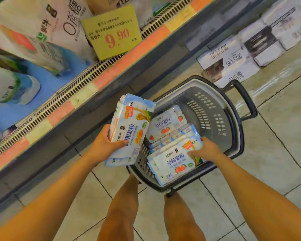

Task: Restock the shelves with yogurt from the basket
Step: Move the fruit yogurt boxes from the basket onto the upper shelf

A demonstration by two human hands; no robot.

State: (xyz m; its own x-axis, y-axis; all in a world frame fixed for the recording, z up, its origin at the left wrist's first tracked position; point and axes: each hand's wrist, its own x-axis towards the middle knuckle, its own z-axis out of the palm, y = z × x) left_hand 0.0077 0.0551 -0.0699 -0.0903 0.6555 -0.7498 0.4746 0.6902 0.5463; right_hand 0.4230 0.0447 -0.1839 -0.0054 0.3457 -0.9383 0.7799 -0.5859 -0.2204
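Observation:
A grey shopping basket (pixel 210 108) stands on the tiled floor in front of my legs. My left hand (pixel 105 145) grips a peach yogurt multipack (pixel 131 129), held above the basket's left rim. My right hand (pixel 207 151) rests on a strawberry yogurt multipack (pixel 176 163) lying at the near end of the basket, fingers curled over its right edge. Another strawberry pack (pixel 167 123) lies deeper in the basket, with more packs between the two. The refrigerated shelf (pixel 87 79) runs along the left, with a slotted edge.
Large yogurt bags (pixel 42 32) and bottles (pixel 10 84) fill the shelf. A yellow price card (pixel 113 32) reads 9.90. White cartons (pixel 241 54) are stacked on the floor beyond the basket. The basket's black handle (pixel 245 100) sticks out to the right.

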